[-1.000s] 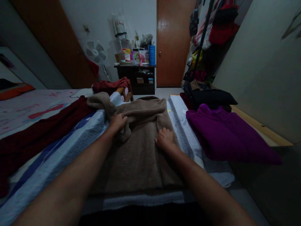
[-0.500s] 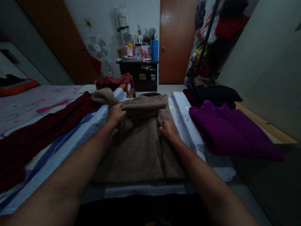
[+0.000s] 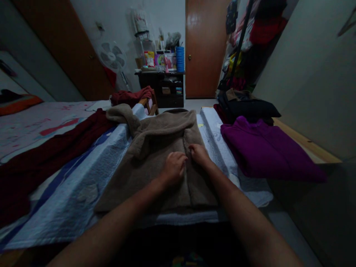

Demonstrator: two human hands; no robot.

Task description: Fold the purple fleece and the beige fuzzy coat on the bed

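Note:
A brown fleece jacket [image 3: 167, 137] lies spread on a light blue cover, one sleeve [image 3: 122, 112] bent out at the upper left. At its right front edge, my right hand [image 3: 199, 155] pinches the fabric between thumb and fingers. Close beside it, my left hand [image 3: 174, 167] is over the middle of the jacket with its fingers curled together. Whether fabric is inside the left fingers is hidden.
A folded purple garment [image 3: 267, 150] and dark folded clothes [image 3: 249, 107] are stacked on the right. Dark red clothing [image 3: 63, 148] lies along the bed on the left. Behind stand a fan [image 3: 112, 55], a black cabinet [image 3: 161, 89] and a brown door [image 3: 204, 48].
My left hand has let go of the jacket's upper left part and moved right and nearer, beside my right hand. The raised fold there has dropped flatter. My right hand stays at the right edge.

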